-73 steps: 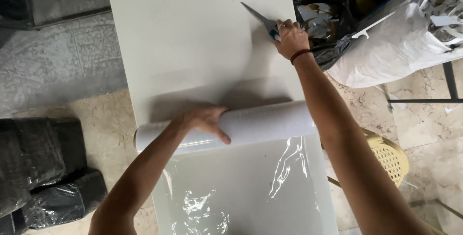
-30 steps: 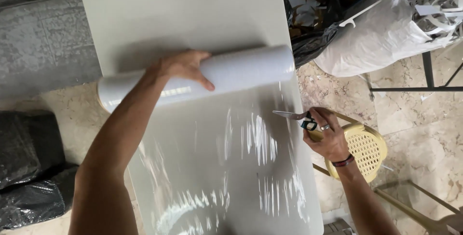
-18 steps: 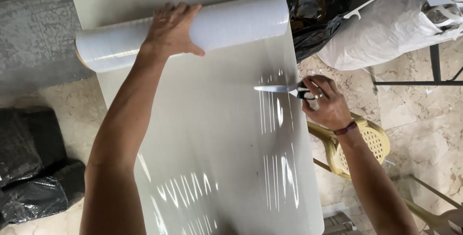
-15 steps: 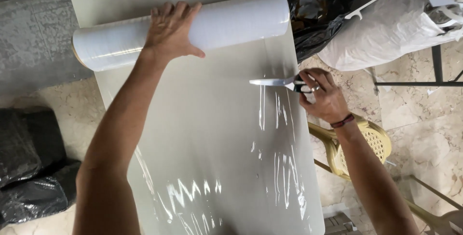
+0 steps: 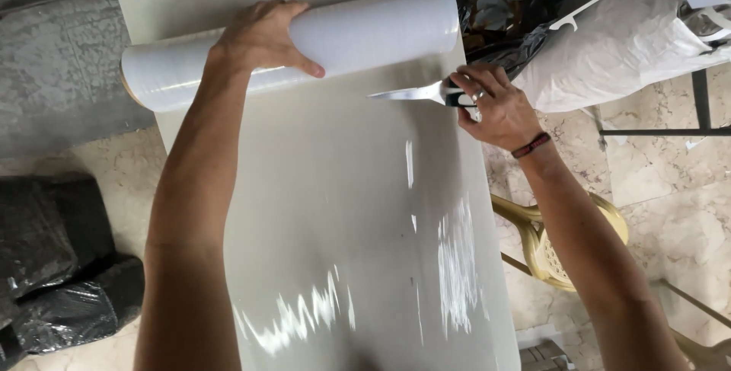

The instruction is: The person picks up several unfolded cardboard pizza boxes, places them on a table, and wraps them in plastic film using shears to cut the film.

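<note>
White film roll (image 5: 365, 39), scissors (image 5: 426, 94) beside

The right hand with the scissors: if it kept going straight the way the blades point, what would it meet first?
The right hand points its silver scissors leftward across the pale grey table. Probably only clear glossy film lies under that line; the white roll of stretch film sits just above it, though depth is unclear.
</note>
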